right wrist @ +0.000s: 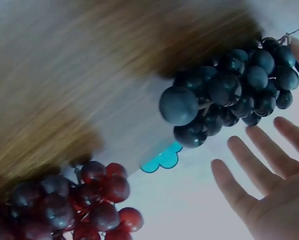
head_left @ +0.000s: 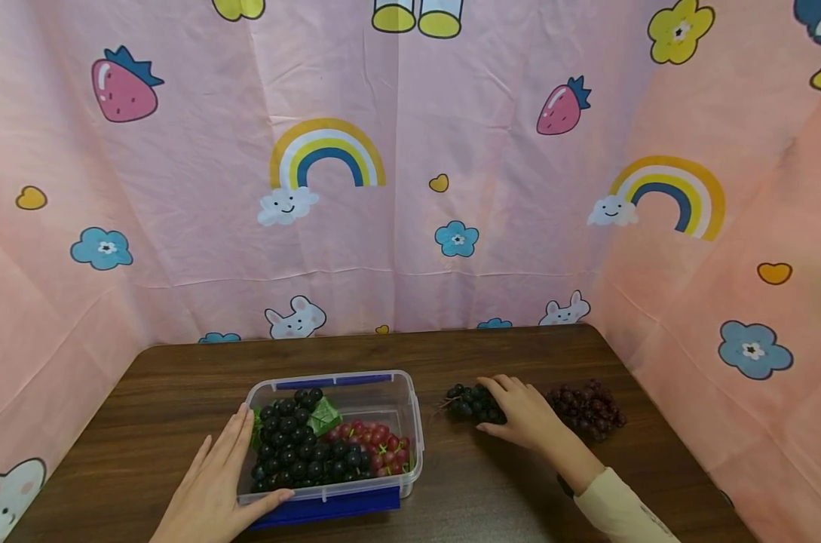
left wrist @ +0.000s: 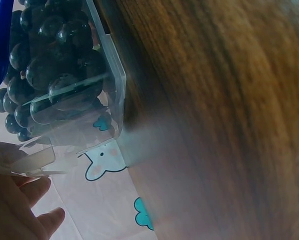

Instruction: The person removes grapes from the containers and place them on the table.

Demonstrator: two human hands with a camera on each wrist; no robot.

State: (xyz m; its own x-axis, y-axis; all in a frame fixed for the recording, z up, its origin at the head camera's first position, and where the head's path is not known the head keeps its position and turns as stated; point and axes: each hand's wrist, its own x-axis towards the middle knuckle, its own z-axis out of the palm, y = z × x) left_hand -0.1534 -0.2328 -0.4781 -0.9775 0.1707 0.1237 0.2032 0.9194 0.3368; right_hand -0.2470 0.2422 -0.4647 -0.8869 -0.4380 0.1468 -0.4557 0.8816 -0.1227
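A clear plastic container [head_left: 418, 422] with blue latches holds black grapes [head_left: 295, 445], red grapes [head_left: 383, 445] and some green leaves [head_left: 324, 416]. My left hand [head_left: 209, 479] rests against the container's left side, fingers extended along the wall and thumb at the front rim. A bunch of black grapes [right wrist: 229, 90] lies on the table to the right of the container. Over this bunch is my right hand [head_left: 522, 411]; the right wrist view shows its fingers [right wrist: 264, 165] spread and nearly straight beside the grapes. Dark red grapes [head_left: 589, 408] lie just right of that hand.
The brown wooden table [head_left: 491, 490] has its back edge against a pink curtain [head_left: 410, 249] printed with rainbows, strawberries and flowers. The curtain also encloses the left and right sides. A blue latch flap [head_left: 329, 507] hangs at the container's front.
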